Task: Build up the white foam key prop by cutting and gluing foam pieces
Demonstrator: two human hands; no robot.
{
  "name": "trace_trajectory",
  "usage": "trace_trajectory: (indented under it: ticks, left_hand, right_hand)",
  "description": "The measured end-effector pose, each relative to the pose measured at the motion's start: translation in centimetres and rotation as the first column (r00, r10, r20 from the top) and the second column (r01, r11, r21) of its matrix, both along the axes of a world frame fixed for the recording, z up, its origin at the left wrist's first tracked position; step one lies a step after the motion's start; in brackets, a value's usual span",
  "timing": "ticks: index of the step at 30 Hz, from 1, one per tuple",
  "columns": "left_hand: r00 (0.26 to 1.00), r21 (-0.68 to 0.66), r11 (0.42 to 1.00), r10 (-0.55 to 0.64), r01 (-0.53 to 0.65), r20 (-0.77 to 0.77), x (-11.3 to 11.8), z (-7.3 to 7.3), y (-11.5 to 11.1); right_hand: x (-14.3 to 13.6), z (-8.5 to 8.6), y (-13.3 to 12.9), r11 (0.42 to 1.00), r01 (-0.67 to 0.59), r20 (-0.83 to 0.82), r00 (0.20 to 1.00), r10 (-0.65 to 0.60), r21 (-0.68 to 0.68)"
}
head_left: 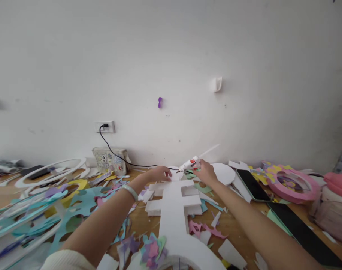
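White and long, the foam cut-out with stubby side tabs lies along the middle of the desk, from the near edge toward the far edge. Over its far end, the right hand has its fingers wrapped around a glue gun, nozzle angled down. The left hand is curled beside that end; whether its fingers grip anything, I cannot tell. Narrow bare strips flank the stem, but foam scraps and paper offcuts crowd the left side. Two phones lie toward the right edge, near a pink ring with yellow flower shapes. A printed pouch stands at the far edge, left of centre, its contents hidden; another pouch sits at the right edge.
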State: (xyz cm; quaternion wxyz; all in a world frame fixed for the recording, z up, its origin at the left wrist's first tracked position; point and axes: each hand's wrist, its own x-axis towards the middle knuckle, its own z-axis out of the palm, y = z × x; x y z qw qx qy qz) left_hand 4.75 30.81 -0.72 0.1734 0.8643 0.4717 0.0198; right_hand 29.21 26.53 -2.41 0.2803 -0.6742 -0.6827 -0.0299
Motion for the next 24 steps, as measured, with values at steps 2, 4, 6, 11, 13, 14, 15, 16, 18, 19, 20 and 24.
trace_trajectory:
  ticks: [2, 4, 6, 11, 13, 14, 15, 16, 18, 19, 20, 24]
  left_hand:
    - [1.000, -0.008, 1.000, 0.012, -0.012, 0.011, 0.0, -0.4, -0.3]
    - [0.999, -0.006, 1.000, 0.022, -0.022, 0.030, 0.0, -0.7, -0.5]
    - [0.998, -0.003, 1.000, 0.025, -0.025, 0.054, 0.1, -0.8, -0.7]
    - [0.992, -0.013, 0.999, 0.037, -0.035, 0.118, 0.1, -0.9, -1.0]
    - [0.988, -0.029, 0.999, 0.047, -0.043, 0.144, 0.0, -1.2, -0.9]
    - [0.986, -0.039, 0.998, 0.053, -0.048, 0.155, -0.1, -1.3, -0.8]
    - [0.984, -0.047, 0.997, 0.061, -0.054, 0.165, -0.1, -1.5, -0.7]
    - [0.983, -0.055, 0.997, 0.068, -0.059, 0.173, -0.2, -1.6, -0.5]
    - [0.980, -0.068, 0.995, 0.078, -0.067, 0.185, -0.2, -1.8, -0.3]
    - [0.979, -0.073, 0.995, 0.081, -0.068, 0.189, -0.2, -1.9, -0.3]
    - [0.978, -0.077, 0.995, 0.084, -0.070, 0.192, -0.3, -1.9, -0.2]
    - [0.975, -0.085, 0.993, 0.097, -0.082, 0.200, -0.3, -1.9, -0.1]
  right_hand:
    - [0.0, -0.2, 0.1, 1.000, -0.006, 0.012, 1.000, 0.005, 0.005]
    - [0.2, -0.6, 0.1, 1.000, -0.017, 0.025, 1.000, 0.017, 0.014]
    - [0.5, -1.1, 0.0, 0.999, -0.035, 0.039, 0.999, 0.034, 0.025]
    - [1.2, -2.3, -0.1, 0.992, -0.102, 0.073, 0.993, 0.096, 0.070]
    - [1.3, -2.7, -0.1, 0.988, -0.128, 0.090, 0.989, 0.120, 0.090]
    - [1.3, -2.9, -0.1, 0.986, -0.138, 0.099, 0.987, 0.128, 0.098]
    - [1.3, -3.0, 0.0, 0.984, -0.146, 0.109, 0.985, 0.134, 0.106]
    - [1.2, -3.2, 0.0, 0.982, -0.151, 0.119, 0.983, 0.138, 0.112]
    - [1.2, -3.4, 0.1, 0.980, -0.157, 0.138, 0.980, 0.140, 0.120]
    - [1.1, -3.4, 0.1, 0.980, -0.160, 0.149, 0.979, 0.141, 0.122]
    - [1.1, -3.5, 0.1, 0.979, -0.165, 0.161, 0.976, 0.144, 0.124]
    - [0.9, -3.8, 0.1, 0.973, -0.195, 0.217, 0.962, 0.165, 0.125]
